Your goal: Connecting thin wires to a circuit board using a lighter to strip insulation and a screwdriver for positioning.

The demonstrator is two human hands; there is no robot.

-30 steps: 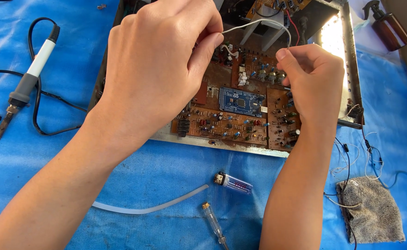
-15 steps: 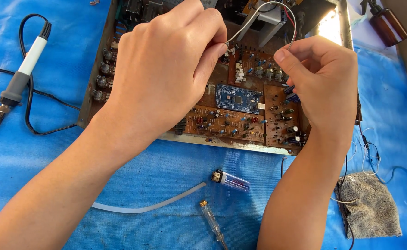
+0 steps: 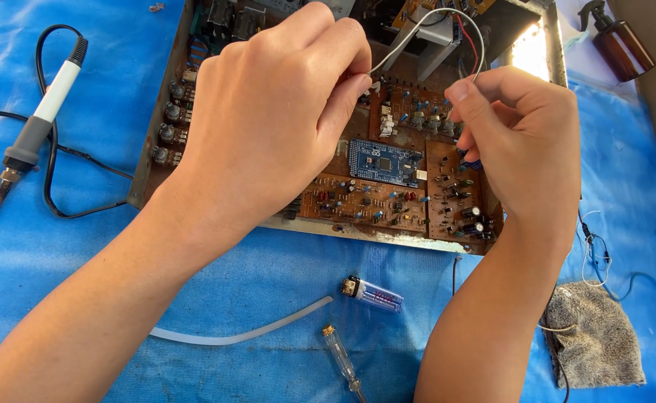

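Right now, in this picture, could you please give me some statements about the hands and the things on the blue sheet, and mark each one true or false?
1. Both hands pinch one thin white wire that arches between them. True.
2. The left hand holds the soldering iron. False: the iron lies alone on the blue sheet.
3. A small blue board sits on the brown circuit board. True.
4. The lighter lies on the circuit board. False: it lies on the sheet, below the board.
5. The right hand rests on the grey cloth. False: it is over the board.
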